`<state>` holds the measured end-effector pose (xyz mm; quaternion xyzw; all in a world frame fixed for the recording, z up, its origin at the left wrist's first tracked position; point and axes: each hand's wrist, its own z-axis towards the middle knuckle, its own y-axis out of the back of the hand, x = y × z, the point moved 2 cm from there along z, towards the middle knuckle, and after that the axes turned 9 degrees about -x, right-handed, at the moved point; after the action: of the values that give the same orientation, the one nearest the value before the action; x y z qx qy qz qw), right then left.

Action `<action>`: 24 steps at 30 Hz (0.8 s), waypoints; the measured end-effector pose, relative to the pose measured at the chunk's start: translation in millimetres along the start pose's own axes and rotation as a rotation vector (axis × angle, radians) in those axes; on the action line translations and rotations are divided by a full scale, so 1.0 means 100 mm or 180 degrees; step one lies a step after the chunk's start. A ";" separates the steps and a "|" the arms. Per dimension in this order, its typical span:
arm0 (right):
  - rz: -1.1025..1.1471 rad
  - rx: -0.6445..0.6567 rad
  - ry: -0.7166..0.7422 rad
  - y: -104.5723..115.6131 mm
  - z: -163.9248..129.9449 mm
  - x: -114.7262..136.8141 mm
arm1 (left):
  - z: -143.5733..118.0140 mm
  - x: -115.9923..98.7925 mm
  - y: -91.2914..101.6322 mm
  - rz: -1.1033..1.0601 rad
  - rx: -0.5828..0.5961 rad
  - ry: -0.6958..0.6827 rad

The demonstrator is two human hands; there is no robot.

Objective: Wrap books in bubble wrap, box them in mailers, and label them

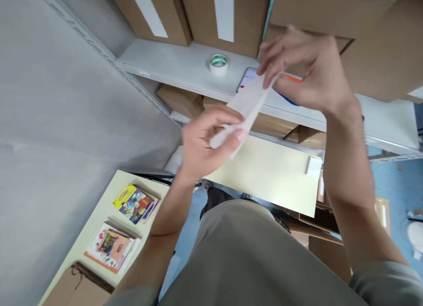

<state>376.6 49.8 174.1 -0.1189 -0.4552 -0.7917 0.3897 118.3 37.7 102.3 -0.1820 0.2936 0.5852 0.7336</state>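
A folded-looking white paper strip (249,103) stretches at a slant between my two hands, in front of the shelf. My left hand (211,141) pinches its lower end between thumb and fingers. At the upper end, my right hand (306,68) has its thumb and fingertips closed on the paper, slightly blurred. Behind the strip lies a phone (247,76) with a lit screen, partly covered. Something orange (293,78) and something blue (288,99) show beside my right hand, mostly hidden by it. A roll of white tape (218,64) stands on the shelf left of the phone.
Labelled cardboard boxes (201,15) line the grey metal shelf (165,61), with more boxes (181,101) below. A pale yellow board (264,169) bears a small white stack (313,167). Lower left, a table (89,222) holds books (135,202). Open cartons (325,253) stand lower right.
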 end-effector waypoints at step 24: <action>0.0858 -0.2050 -0.4939 -0.91 -5.27 -2.09 | -3.25 1.60 -2.50 0.0956 0.2639 0.1858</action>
<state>538.1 -247.0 -289.9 -0.7863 -0.3278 -0.5237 0.0054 312.1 -103.3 -267.4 0.0122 0.7153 0.4436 0.5398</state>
